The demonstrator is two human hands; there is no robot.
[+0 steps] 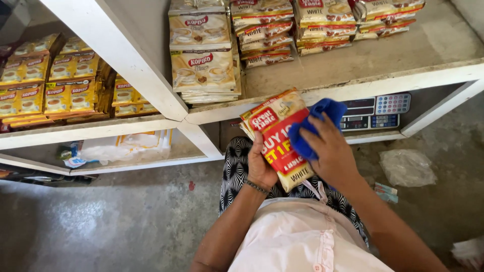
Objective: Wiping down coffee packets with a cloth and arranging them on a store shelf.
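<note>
While the left hand [261,168] fingers clamp the red-and-cream coffee sachet pack [279,138] from below, right hand [330,156] fingers press a blue cloth [316,126] onto it (a hard rub could slip it loose)

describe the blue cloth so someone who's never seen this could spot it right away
Start at the white corner shelf stacked with coffee sachet packs, then drop to the person's two hands just below its front edge. The right hand presses the blue cloth against a red and yellow pack held by the left hand. It is the only soft, plain blue thing among printed packets.
</note>
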